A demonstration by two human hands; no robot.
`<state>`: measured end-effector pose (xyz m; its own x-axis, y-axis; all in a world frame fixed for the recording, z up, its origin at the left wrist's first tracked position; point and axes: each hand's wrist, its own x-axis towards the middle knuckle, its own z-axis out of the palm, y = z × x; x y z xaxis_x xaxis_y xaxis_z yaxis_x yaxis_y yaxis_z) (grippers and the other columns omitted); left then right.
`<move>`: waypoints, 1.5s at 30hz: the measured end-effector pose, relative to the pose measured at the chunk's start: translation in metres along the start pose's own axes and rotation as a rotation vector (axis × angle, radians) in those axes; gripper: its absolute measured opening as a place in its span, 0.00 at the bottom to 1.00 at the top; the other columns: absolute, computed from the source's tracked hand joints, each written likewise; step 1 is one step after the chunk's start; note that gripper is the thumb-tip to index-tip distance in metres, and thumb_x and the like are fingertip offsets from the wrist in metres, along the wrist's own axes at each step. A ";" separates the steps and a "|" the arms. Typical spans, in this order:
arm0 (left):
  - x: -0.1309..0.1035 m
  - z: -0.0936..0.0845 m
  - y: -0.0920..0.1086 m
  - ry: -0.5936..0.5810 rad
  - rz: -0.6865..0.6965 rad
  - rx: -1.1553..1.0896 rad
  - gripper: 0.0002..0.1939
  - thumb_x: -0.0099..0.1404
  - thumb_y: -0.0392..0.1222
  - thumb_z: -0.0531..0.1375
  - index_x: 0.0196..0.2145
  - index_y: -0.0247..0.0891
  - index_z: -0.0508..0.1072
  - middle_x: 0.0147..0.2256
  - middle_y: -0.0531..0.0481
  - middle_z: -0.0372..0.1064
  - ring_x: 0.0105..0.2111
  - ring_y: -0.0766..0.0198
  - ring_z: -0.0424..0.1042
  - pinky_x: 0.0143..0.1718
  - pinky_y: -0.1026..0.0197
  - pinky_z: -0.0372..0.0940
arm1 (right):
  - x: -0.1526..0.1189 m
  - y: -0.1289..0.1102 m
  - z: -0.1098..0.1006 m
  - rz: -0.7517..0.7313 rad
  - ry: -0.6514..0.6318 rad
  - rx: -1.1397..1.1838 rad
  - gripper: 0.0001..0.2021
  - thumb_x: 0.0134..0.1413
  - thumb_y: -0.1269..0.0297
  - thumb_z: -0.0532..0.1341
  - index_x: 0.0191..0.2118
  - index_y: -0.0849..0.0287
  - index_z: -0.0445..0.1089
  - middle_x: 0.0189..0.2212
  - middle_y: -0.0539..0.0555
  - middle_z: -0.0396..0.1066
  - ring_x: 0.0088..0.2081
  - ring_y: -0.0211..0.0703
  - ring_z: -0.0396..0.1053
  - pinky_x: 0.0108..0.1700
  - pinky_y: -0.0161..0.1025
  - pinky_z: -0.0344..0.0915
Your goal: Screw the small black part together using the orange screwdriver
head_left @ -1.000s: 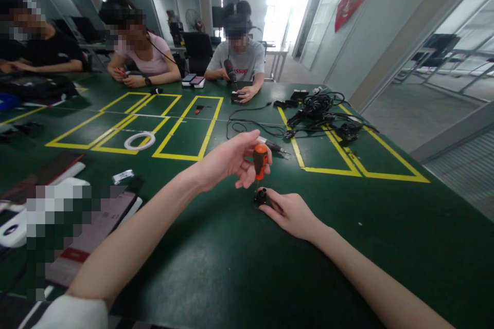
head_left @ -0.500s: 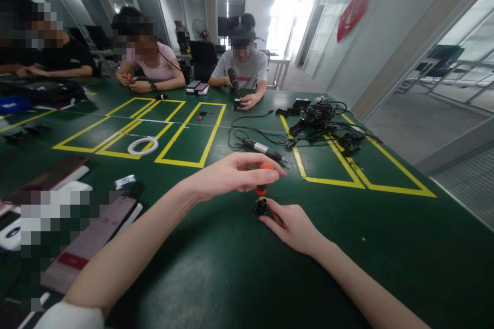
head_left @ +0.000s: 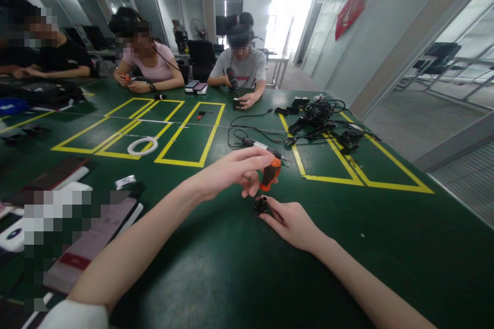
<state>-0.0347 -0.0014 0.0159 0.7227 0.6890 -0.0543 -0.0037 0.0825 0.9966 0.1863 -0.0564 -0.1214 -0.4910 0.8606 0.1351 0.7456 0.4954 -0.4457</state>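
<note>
Currently, the left hand (head_left: 241, 168) holds an orange-black screwdriver (head_left: 272, 170), the right hand (head_left: 293, 220) a black part (head_left: 260, 207).

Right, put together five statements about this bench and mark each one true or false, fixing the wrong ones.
1. The left grip is on an orange-and-black screwdriver. True.
2. The small black part is in the left grip. False: the right grip holds the small black part.
3. A white ring lies partly over yellow tape. True.
4. The black cable tangle is left of the white ring in the picture. False: it is to the right.
5. A black-and-silver tool lies on the green table. True.
</note>
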 end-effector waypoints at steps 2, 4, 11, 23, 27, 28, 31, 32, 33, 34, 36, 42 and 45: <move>-0.001 0.001 0.000 -0.004 -0.006 0.008 0.24 0.67 0.58 0.64 0.50 0.37 0.75 0.28 0.54 0.68 0.24 0.69 0.67 0.23 0.66 0.58 | 0.000 0.001 0.000 -0.004 0.008 0.011 0.17 0.75 0.53 0.54 0.55 0.60 0.71 0.20 0.47 0.69 0.21 0.43 0.69 0.28 0.35 0.56; -0.001 0.001 0.001 -0.010 -0.012 0.021 0.25 0.66 0.60 0.65 0.49 0.36 0.77 0.32 0.51 0.69 0.26 0.69 0.65 0.24 0.67 0.55 | 0.000 0.002 0.000 0.000 0.009 0.032 0.17 0.75 0.53 0.55 0.54 0.60 0.71 0.20 0.47 0.69 0.21 0.42 0.68 0.28 0.35 0.56; 0.001 -0.004 0.000 0.056 -0.031 0.028 0.25 0.61 0.61 0.69 0.42 0.35 0.76 0.38 0.47 0.74 0.27 0.70 0.67 0.25 0.67 0.55 | 0.003 -0.004 0.001 0.028 0.014 0.016 0.15 0.74 0.55 0.57 0.55 0.59 0.72 0.21 0.48 0.71 0.21 0.42 0.69 0.28 0.35 0.55; 0.005 -0.007 -0.003 0.050 0.011 -0.029 0.24 0.62 0.60 0.67 0.42 0.34 0.74 0.38 0.45 0.77 0.25 0.69 0.69 0.28 0.64 0.62 | 0.008 -0.014 0.005 0.077 0.020 -0.101 0.15 0.72 0.57 0.60 0.56 0.58 0.71 0.22 0.47 0.72 0.23 0.43 0.72 0.28 0.35 0.58; 0.002 -0.008 -0.001 0.058 0.014 0.013 0.23 0.62 0.58 0.68 0.42 0.33 0.77 0.27 0.54 0.66 0.24 0.70 0.63 0.24 0.66 0.56 | 0.008 -0.014 0.004 0.068 0.023 -0.098 0.15 0.72 0.57 0.59 0.57 0.58 0.70 0.22 0.47 0.72 0.23 0.43 0.72 0.29 0.35 0.58; 0.002 -0.008 -0.001 0.051 0.009 0.027 0.23 0.62 0.58 0.68 0.42 0.33 0.77 0.26 0.55 0.65 0.24 0.70 0.63 0.23 0.66 0.55 | 0.008 -0.014 0.004 0.068 0.020 -0.097 0.16 0.72 0.57 0.59 0.58 0.59 0.70 0.22 0.47 0.72 0.23 0.43 0.72 0.29 0.35 0.58; 0.001 -0.009 -0.002 0.027 0.004 0.045 0.24 0.63 0.60 0.67 0.42 0.33 0.77 0.32 0.49 0.72 0.24 0.70 0.66 0.25 0.66 0.59 | 0.009 -0.015 0.003 0.070 0.015 -0.101 0.17 0.72 0.57 0.60 0.59 0.59 0.69 0.22 0.48 0.73 0.24 0.43 0.73 0.29 0.34 0.58; 0.001 -0.009 -0.002 0.018 0.005 0.033 0.26 0.63 0.61 0.66 0.42 0.33 0.77 0.36 0.46 0.75 0.25 0.70 0.66 0.26 0.65 0.61 | 0.010 -0.016 0.003 0.073 0.016 -0.103 0.17 0.71 0.57 0.60 0.60 0.59 0.69 0.22 0.48 0.73 0.24 0.43 0.73 0.29 0.34 0.58; 0.001 -0.010 -0.002 0.008 0.006 0.013 0.27 0.64 0.63 0.65 0.41 0.32 0.77 0.39 0.43 0.76 0.25 0.69 0.67 0.28 0.64 0.63 | 0.010 -0.016 0.003 0.077 0.016 -0.103 0.18 0.71 0.57 0.60 0.60 0.60 0.69 0.22 0.48 0.73 0.24 0.43 0.73 0.29 0.34 0.57; 0.002 -0.010 -0.002 0.000 0.003 -0.008 0.28 0.64 0.64 0.64 0.42 0.32 0.77 0.40 0.41 0.77 0.26 0.68 0.67 0.29 0.63 0.65 | 0.011 -0.017 0.002 0.085 0.016 -0.104 0.18 0.71 0.57 0.61 0.60 0.60 0.69 0.22 0.48 0.73 0.24 0.43 0.73 0.29 0.34 0.57; 0.002 -0.010 -0.003 -0.003 -0.009 -0.033 0.29 0.65 0.65 0.63 0.42 0.32 0.76 0.40 0.39 0.78 0.27 0.67 0.68 0.29 0.63 0.66 | 0.011 -0.019 0.001 0.098 0.012 -0.107 0.18 0.71 0.58 0.61 0.61 0.59 0.69 0.22 0.48 0.73 0.24 0.43 0.73 0.29 0.34 0.56; 0.001 -0.013 -0.001 0.027 -0.012 -0.035 0.26 0.65 0.62 0.65 0.44 0.34 0.76 0.39 0.42 0.78 0.26 0.68 0.68 0.27 0.64 0.62 | 0.012 -0.022 -0.001 0.096 0.016 -0.108 0.18 0.70 0.58 0.63 0.60 0.60 0.70 0.23 0.49 0.74 0.25 0.43 0.73 0.29 0.35 0.54; 0.000 -0.013 0.001 0.040 -0.020 -0.001 0.28 0.65 0.62 0.65 0.49 0.34 0.77 0.35 0.46 0.75 0.24 0.71 0.65 0.24 0.66 0.56 | 0.012 -0.022 -0.001 0.091 0.025 -0.108 0.18 0.71 0.57 0.62 0.60 0.60 0.70 0.23 0.48 0.73 0.24 0.42 0.73 0.29 0.34 0.54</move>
<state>-0.0435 0.0075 0.0156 0.6946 0.7153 -0.0762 0.0096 0.0967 0.9953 0.1648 -0.0568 -0.1091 -0.4092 0.9044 0.1212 0.8314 0.4243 -0.3589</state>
